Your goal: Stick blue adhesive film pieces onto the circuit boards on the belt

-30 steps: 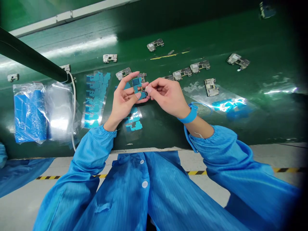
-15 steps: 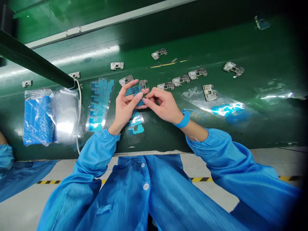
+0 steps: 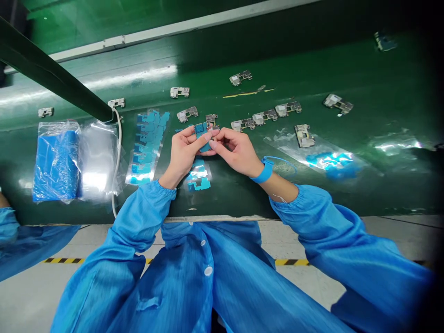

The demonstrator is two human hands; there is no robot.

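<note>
My left hand [image 3: 185, 150] grips a small circuit board covered with a blue film [image 3: 201, 130] above the green belt [image 3: 347, 69]. My right hand [image 3: 236, 150] is pinched on the lower edge of the same board, fingertips touching the left thumb. A blue wrist strap [image 3: 264, 172] with a coiled cord sits on my right wrist. Just below the hands lies a clear sheet with blue stickers [image 3: 198, 178]. A longer sheet of blue stickers [image 3: 148, 147] lies to the left of my left hand.
Several bare metal-shielded boards lie on the belt, such as one [image 3: 303, 135] on a clear sheet [image 3: 329, 159] at right. Two plastic bags [image 3: 57, 162] sit at left beside a white cable [image 3: 117, 152] and a dark bar [image 3: 52, 74]. Another person's blue sleeve [image 3: 14, 231] shows at far left.
Both hands have drawn closer together around the board and shifted slightly toward me. The view has tipped a little; the belt's parts sit lower in the picture.
</note>
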